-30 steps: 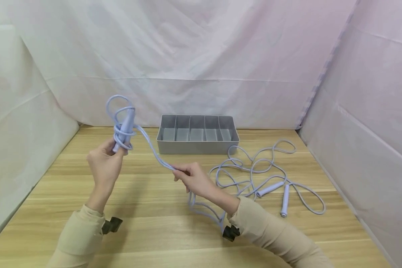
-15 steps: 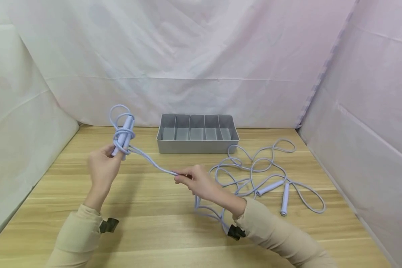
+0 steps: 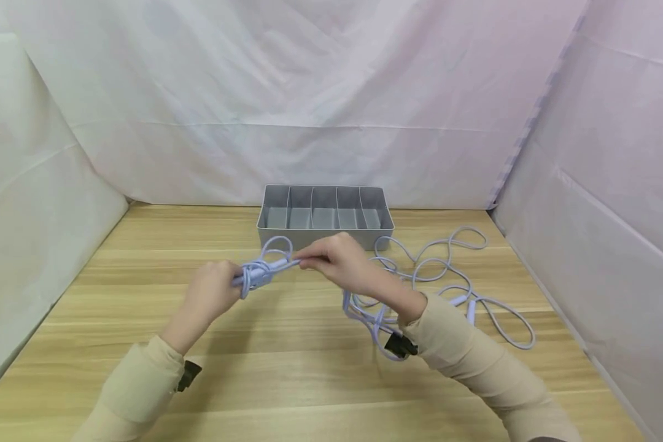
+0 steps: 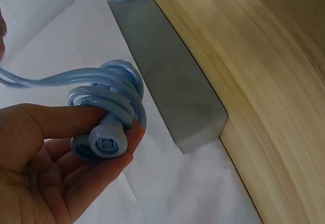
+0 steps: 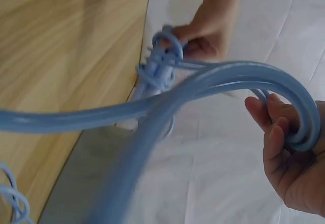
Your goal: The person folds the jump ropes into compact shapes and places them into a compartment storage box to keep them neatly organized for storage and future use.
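My left hand grips the two light-blue handles of a jump rope side by side. Several turns of its cord are wound round them, and a loose loop stands out at their far end. With thumb and fingers, my right hand pinches the doubled cord close to that far end. In the right wrist view the doubled cord arcs from the right hand across the picture. Below that hand in the head view, more cord hangs in loops toward the table, partly hidden by the wrist.
A grey tray with several compartments stands at the table's back, behind both hands. On the right, a second jump rope lies loosely tangled, its handles partly hidden by my right forearm. White cloth hangs around the wooden table.
My left hand has tipped the wound handles over to the right and lowered them. My right hand has moved up and slightly right, still pinching the cord, and the two hands are now closer.
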`<control>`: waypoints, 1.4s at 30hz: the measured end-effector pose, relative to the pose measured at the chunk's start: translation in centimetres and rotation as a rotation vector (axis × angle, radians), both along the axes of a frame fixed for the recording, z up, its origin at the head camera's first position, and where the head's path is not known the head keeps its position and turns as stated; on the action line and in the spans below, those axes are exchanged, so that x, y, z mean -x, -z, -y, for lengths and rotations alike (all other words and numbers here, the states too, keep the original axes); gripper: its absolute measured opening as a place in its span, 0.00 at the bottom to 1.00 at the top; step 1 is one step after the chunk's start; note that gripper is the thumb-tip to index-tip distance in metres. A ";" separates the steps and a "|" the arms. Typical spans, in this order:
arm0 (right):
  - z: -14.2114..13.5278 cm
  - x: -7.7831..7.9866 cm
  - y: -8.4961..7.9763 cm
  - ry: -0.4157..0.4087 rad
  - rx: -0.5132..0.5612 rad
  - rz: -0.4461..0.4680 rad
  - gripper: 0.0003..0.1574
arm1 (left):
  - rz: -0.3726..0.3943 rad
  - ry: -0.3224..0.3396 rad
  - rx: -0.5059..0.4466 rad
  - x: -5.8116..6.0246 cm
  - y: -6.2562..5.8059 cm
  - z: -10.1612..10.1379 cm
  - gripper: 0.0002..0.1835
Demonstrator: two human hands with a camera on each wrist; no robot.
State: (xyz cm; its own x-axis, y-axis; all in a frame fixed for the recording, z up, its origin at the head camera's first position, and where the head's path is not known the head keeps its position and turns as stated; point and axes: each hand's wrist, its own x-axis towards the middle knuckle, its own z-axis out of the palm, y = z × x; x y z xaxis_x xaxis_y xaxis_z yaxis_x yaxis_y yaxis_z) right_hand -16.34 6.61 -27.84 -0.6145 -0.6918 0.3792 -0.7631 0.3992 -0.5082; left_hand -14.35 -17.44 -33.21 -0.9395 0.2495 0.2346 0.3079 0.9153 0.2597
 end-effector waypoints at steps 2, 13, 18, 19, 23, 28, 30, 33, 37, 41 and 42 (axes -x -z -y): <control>-0.2 0.8 -0.3 0.009 0.009 -0.032 0.10 | -0.013 0.052 0.034 -0.4 0.1 -0.6 0.06; -0.2 5.5 0.5 -0.143 0.124 0.113 0.10 | 0.028 0.500 -0.022 -2.7 -1.1 -2.3 0.06; -0.7 7.1 2.0 -0.134 0.182 0.284 0.10 | -0.006 0.544 -0.088 -3.1 -1.7 -2.3 0.08; -0.7 7.3 2.3 -0.134 0.192 0.315 0.10 | -0.004 0.554 -0.109 -3.1 -1.8 -2.3 0.08; -0.8 7.7 3.8 -0.125 0.241 0.439 0.12 | 0.035 0.609 -0.253 -3.0 -1.8 -2.0 0.09; -0.8 7.6 6.0 -0.073 0.359 0.573 0.13 | 0.049 0.659 -0.525 -2.5 -1.6 -1.3 0.13; -0.8 7.3 6.8 -0.031 0.392 0.611 0.12 | 0.021 0.641 -0.607 -2.1 -1.4 -1.2 0.13; -0.5 6.8 8.0 0.009 0.436 0.674 0.11 | -0.010 0.571 -0.716 -1.8 -1.2 -1.2 0.13; 0.1 5.9 9.6 -0.017 0.474 0.705 0.11 | -0.042 0.454 -0.813 -1.6 -0.9 -1.5 0.12; 0.6 5.2 10.8 -0.041 0.501 0.689 0.11 | -0.084 0.341 -0.834 -1.2 -0.5 -1.7 0.12; 0.7 5.0 10.9 -0.039 0.500 0.689 0.12 | -0.088 0.313 -0.844 -1.2 -0.4 -1.8 0.12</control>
State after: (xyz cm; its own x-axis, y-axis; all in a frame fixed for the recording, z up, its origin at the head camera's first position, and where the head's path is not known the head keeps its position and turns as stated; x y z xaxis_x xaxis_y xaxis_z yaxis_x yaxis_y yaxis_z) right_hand -21.34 5.87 -38.72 -0.7994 -0.5682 0.1955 -0.2269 -0.0159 -0.9738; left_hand -13.19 -15.66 -32.80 -0.8278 0.2033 0.5229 0.5610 0.3024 0.7706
